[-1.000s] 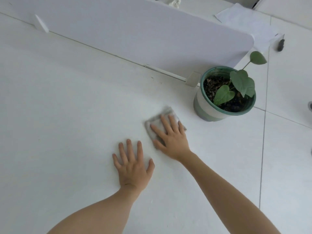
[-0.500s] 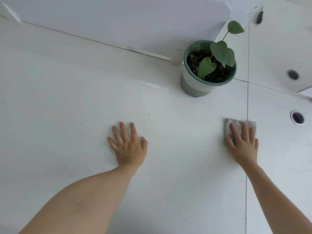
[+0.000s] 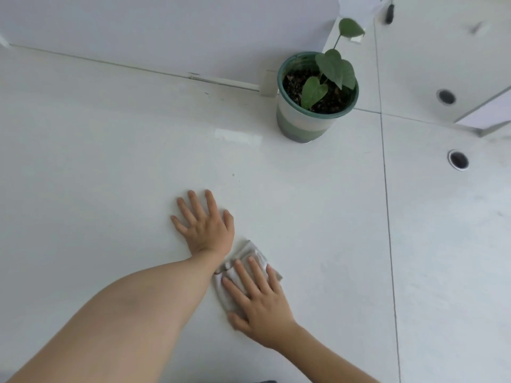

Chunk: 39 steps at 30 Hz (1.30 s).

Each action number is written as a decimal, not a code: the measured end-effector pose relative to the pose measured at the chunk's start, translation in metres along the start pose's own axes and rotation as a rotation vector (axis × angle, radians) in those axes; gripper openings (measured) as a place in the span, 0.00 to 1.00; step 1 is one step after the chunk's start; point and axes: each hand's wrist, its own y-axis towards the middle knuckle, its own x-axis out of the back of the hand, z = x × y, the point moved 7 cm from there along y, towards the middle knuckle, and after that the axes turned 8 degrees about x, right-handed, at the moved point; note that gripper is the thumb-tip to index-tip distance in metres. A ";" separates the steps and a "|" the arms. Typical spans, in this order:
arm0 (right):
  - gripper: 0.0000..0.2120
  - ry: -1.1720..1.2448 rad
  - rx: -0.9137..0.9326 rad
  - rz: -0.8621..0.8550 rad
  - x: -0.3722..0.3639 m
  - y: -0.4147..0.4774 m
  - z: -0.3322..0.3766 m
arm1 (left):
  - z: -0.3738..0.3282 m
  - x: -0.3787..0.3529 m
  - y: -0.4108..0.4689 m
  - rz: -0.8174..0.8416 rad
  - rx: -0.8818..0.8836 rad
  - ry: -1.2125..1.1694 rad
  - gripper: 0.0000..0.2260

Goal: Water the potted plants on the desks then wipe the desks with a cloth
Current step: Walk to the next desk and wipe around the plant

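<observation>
Head view, single frame. A white desk fills most of the field. The left hand lies palm down on bare desk just below frame centre, fingers straight and spread, holding nothing. Its forearm runs off toward 7 o'clock. The right hand sits at 5 o'clock from the left hand, close beside the left wrist, palm down on a folded grey-white cloth. Its fingers are straight and slightly fanned, pressing the cloth flat to the desk; the thumb lies along the cloth's near edge, with no pinch visible. The cloth lies flat, and its far corner sticks out past the fingertips toward 12 o'clock. Whether it touches the left wrist cannot be told. The potted plant stands upright on the desk between 1 and 2 o'clock from the left hand, well apart from both hands. The pot has a green rim and pale and green bands, and holds dark soil. The leaves are heart-shaped, one on a long stem reaching toward 12 o'clock. A white divider panel runs along the desk's far edge from 10 to 12 o'clock, and its end bracket sits just beside the pot at the pot's 9 o'clock. A seam runs from 12 to 6 o'clock on the right side. Beyond it, one cable grommet lies at the pot's 3 o'clock and another at 4 o'clock. A small dark object at the top edge is too blurred to name.
</observation>
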 end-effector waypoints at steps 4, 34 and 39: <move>0.31 -0.061 -0.006 -0.017 -0.004 -0.039 -0.065 | 0.000 0.002 -0.001 -0.014 0.000 -0.013 0.27; 0.17 0.246 -0.722 -0.226 0.049 -0.027 -0.144 | 0.001 0.000 -0.002 0.004 -0.008 0.026 0.27; 0.17 0.222 -0.736 -0.151 0.042 -0.068 -0.097 | 0.002 0.002 -0.004 -0.006 -0.041 -0.011 0.27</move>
